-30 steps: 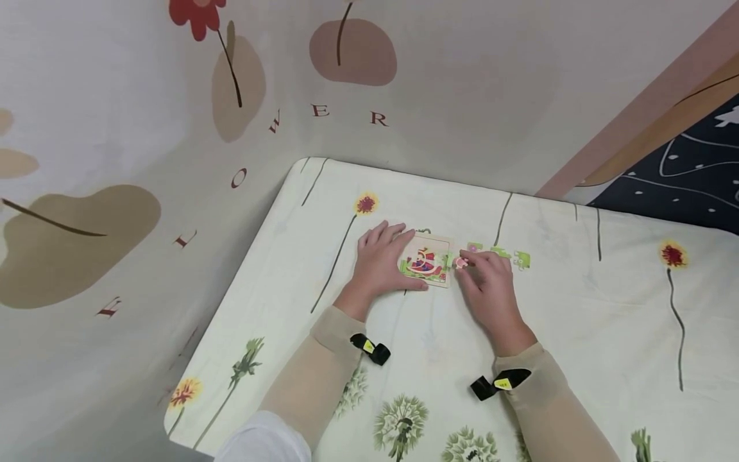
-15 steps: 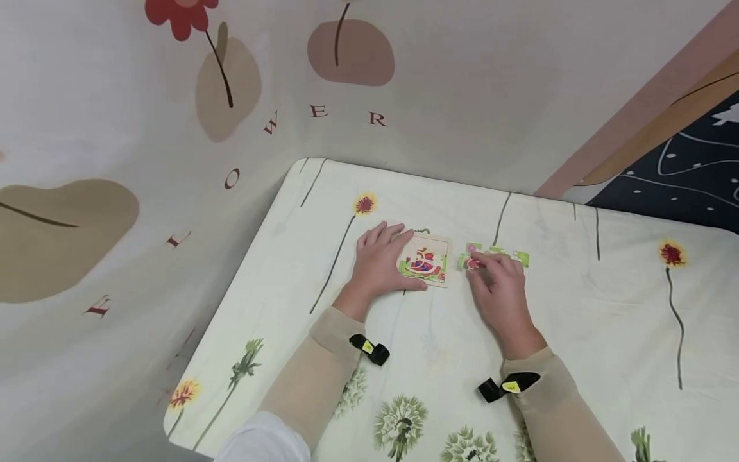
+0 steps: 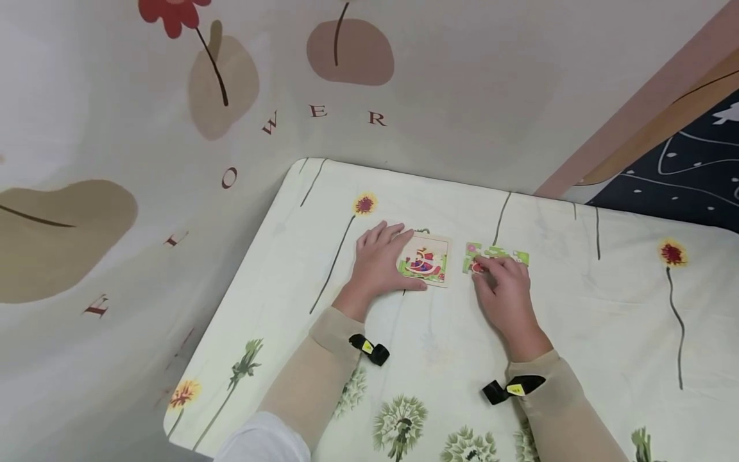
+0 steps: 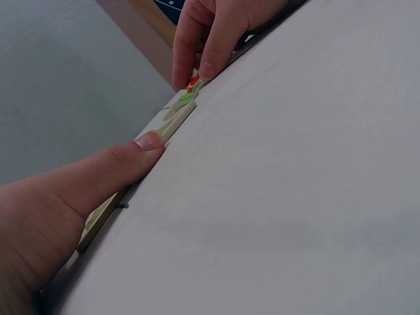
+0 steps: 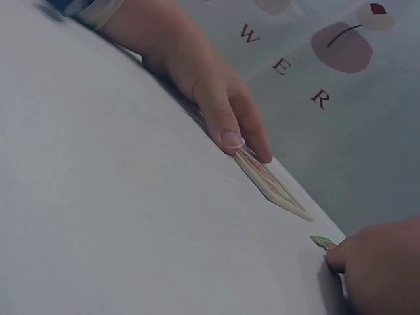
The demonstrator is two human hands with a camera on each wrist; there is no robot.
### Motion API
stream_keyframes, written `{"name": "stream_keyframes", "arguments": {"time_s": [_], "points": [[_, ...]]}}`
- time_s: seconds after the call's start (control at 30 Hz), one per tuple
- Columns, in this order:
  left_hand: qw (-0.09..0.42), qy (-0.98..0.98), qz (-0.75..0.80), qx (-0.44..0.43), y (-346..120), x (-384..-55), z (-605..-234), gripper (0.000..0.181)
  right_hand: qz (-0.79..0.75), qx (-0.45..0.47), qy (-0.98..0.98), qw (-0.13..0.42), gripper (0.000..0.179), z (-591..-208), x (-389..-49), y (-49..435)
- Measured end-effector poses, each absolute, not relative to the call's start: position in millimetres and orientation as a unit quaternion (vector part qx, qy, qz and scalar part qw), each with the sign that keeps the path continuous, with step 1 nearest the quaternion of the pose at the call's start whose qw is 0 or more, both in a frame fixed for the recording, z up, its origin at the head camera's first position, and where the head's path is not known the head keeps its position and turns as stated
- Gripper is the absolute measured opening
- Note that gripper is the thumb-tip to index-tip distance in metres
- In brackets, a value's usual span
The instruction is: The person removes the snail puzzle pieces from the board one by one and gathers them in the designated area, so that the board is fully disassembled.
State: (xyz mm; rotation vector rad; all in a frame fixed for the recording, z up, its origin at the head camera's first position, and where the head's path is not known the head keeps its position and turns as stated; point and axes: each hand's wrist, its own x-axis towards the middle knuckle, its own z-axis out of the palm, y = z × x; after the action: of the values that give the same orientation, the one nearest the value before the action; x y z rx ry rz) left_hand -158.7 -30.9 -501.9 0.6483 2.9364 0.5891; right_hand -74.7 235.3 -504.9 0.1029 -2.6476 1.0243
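My left hand (image 3: 378,260) spans the left side of a small square wooden puzzle board (image 3: 426,260), its thumb on the near edge and forefinger at the far edge. The board bears a red and blue picture inside a pale frame. Just right of it, my right hand (image 3: 507,289) pinches a red and green puzzle piece (image 3: 476,266) between thumb and forefinger, low at the cloth. That piece lies against other green and pink puzzle pieces (image 3: 521,256), partly hidden under the fingers. In the left wrist view, the right fingertips stand just beyond the board's edge (image 4: 180,121).
A pale cloth (image 3: 439,333) printed with flowers and dandelions covers the table, whose left edge and rounded far corner show. A printed curtain (image 3: 462,128) with letters rises behind it. A dark patterned fabric (image 3: 687,167) hangs at the far right.
My right hand has moved right, away from the board, bringing its piece up to the other pieces, which now sit closer together. The left hand has stayed on the board.
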Motion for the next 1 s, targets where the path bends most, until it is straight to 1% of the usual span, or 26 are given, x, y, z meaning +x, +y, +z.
{"name": "stream_keyframes", "arguments": {"time_s": [0.33,0.67,1.0], "points": [[0.045,0.957,0.198,0.208,-30.5,-157.8,-498.1,0.118,0.357,0.052,-0.914,0.185,0.030,-510.6,-77.5,238.1],[0.051,0.958,0.190,0.207,-29.5,-158.8,-497.3,0.118,0.358,0.036,-0.917,0.169,0.025,-508.9,-77.7,236.4],[0.054,0.958,0.188,0.207,-30.0,-160.7,-497.1,0.119,0.358,0.018,-0.921,0.152,0.028,-504.2,-79.0,234.3]]}}
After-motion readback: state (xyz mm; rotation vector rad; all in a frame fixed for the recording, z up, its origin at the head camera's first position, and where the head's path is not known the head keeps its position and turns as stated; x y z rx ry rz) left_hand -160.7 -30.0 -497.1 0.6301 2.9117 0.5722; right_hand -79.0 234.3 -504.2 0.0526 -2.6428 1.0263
